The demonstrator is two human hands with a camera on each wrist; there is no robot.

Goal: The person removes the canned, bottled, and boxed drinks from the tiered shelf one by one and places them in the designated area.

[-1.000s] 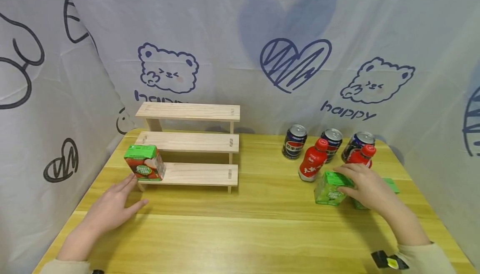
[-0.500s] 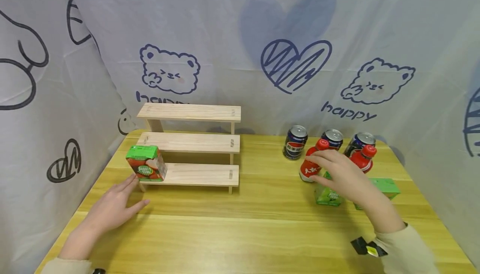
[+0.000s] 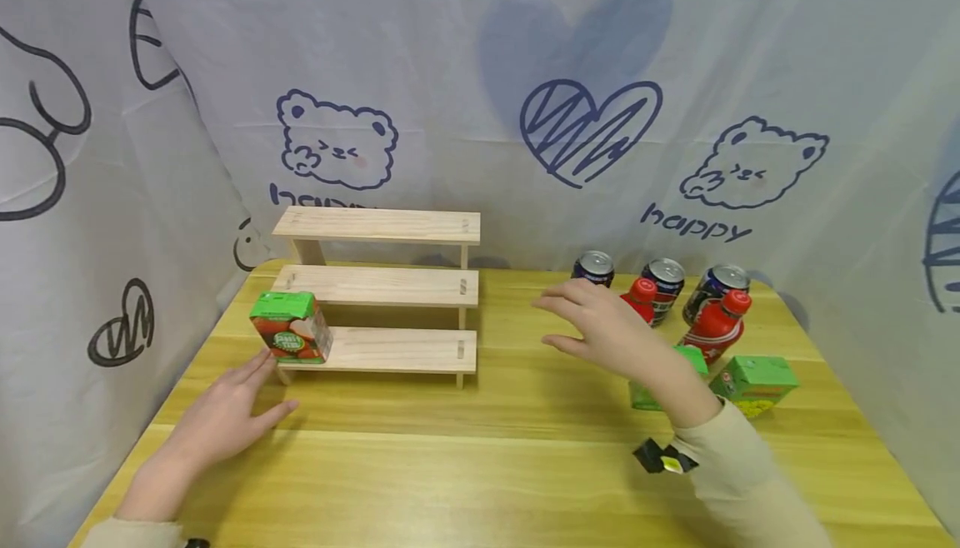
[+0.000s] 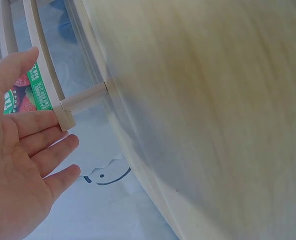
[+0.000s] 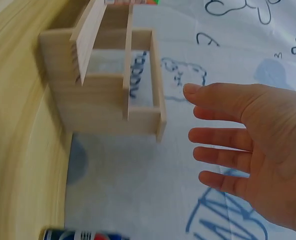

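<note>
My left hand [image 3: 225, 415] lies with straight fingers at the front left corner of a three-step wooden shelf [image 3: 405, 348]. Its fingertips are right at the lowest step's edge, close to a red and green juice box [image 3: 292, 330] that stands on that step. In the left wrist view the fingers [image 4: 53, 155] are spread, and part of the box shows behind the thumb. My right hand [image 3: 600, 323] hangs in the air between the shelf and the drinks, fingers extended, holding nothing. In the right wrist view its palm [image 5: 272, 150] is bare.
Several drinks stand at the right: dark blue cola cans [image 3: 663, 281], red bottles [image 3: 716, 327] and green juice boxes [image 3: 757, 377]. My right arm covers part of one box and one bottle. A white printed curtain [image 3: 465, 73] hangs behind the wooden table [image 3: 420, 465].
My right hand has let go of the green juice box, which stays on the table, and moved left past the red bottle. The left hand has stayed in place.
</note>
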